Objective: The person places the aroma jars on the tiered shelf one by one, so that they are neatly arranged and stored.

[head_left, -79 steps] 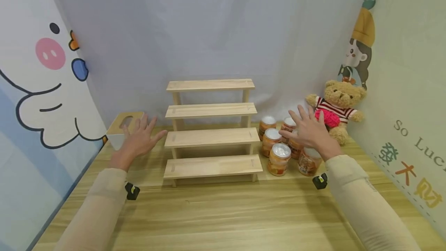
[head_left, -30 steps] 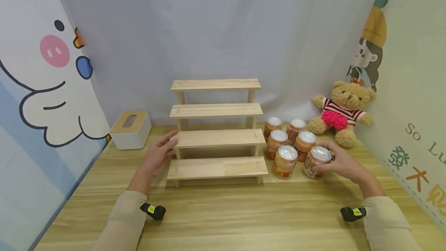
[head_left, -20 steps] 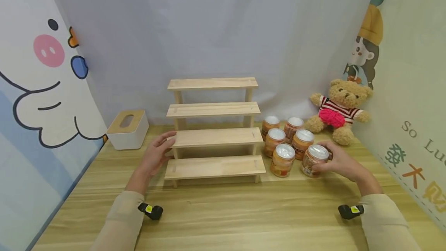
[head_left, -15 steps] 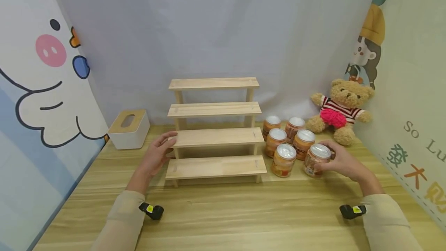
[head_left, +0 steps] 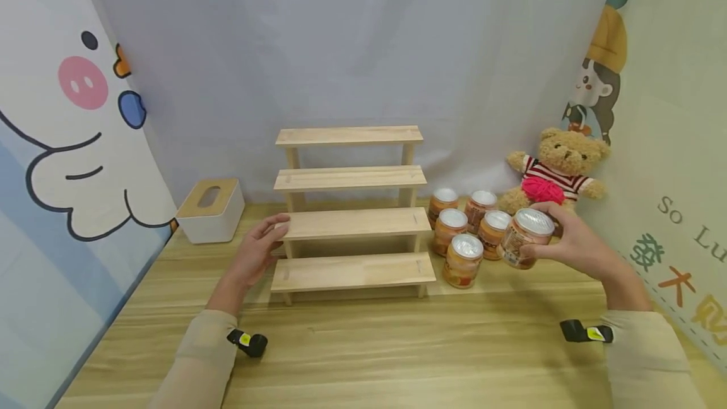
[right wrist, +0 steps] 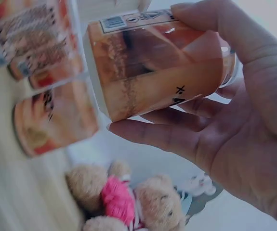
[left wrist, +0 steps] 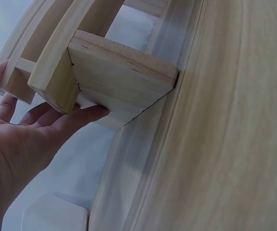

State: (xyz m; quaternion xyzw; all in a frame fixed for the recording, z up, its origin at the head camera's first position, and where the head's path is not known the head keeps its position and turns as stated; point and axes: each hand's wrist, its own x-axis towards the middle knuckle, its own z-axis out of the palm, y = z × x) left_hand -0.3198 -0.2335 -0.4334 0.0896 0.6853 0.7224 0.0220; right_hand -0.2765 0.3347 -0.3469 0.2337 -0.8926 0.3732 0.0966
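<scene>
Right hand (head_left: 579, 242) gripping tilted jar (head_left: 524, 240), left hand (head_left: 254, 256) relaxed, touching wooden shelf (head_left: 353, 223) at left

Your worktop (head_left: 352, 358) has a pale wood-grain surface. At its back left, you have a white box (head_left: 207, 231) with a wood-toned lid (head_left: 191, 205) containing an elongated slot. At your back right, a tan teddy bear (head_left: 562, 150) sits facing you, wearing a striped top, with a bright pink item (head_left: 543, 190) at its front. A light grey curtain (head_left: 352, 49) spans the rear. Your left panel (head_left: 34, 283) carries a white cartoon figure (head_left: 40, 87); your right panel (head_left: 670, 112) carries a printed figure (head_left: 608, 43) in a yellow-brown hat, plus lettering (head_left: 676, 286).
</scene>
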